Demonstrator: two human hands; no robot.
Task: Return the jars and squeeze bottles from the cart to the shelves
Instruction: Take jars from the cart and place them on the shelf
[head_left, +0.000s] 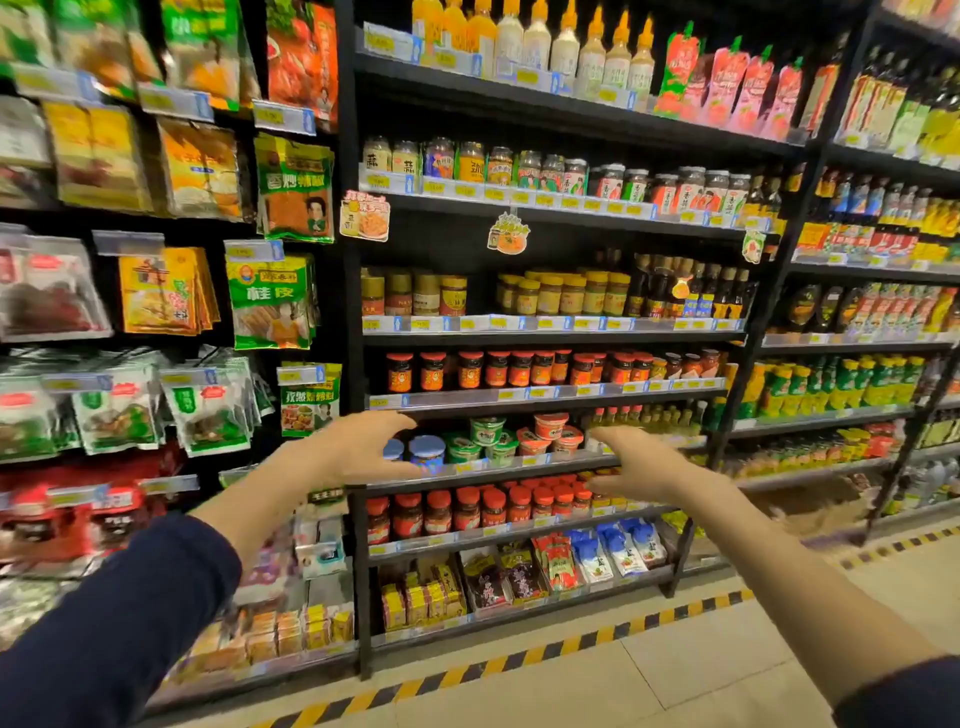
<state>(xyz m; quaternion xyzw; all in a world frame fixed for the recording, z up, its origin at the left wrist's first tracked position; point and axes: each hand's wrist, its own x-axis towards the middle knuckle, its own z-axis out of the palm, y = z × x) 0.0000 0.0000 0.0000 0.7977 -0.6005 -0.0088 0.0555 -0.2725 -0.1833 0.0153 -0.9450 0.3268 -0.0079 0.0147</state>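
Head view looks down an aisle at a black shelving unit (358, 312) packed with sauces, with both arms stretched toward its lower rows. The left hand (353, 449) reaches out from a dark blue sleeve (104, 623) to the left end of a shelf (519, 461) edged with price tags. Its fingers (387, 420) arch over the top and its thumb lies below, spread wide apart in an open curve. Two blue-lidded jars (427, 449) stand on that shelf right at the mouth of the curve. The nearer one is partly hidden behind the hand, and the other is just past the fingertips. The fingers do not look closed on either jar, and whether they touch the nearer one cannot be told. Just to the right of the jars on the same shelf sit green-lidded tubs (487, 430) and red-lidded tubs (550, 426), some stacked. The right hand (647, 465) hovers further right in front of the same shelf edge. Its fingers (610, 435) are straight and spread, pointing left, and it holds nothing. One row below, red-capped jars (467, 506) stand in tight ranks. More jars fill the rows above, and squeeze bottles (563, 44) with orange tips line the top shelf. Hanging packets (291, 187) cover the rack to the left. A yellow-and-black striped line (519, 660) runs along the tiled floor (701, 670) at the foot of the shelves.
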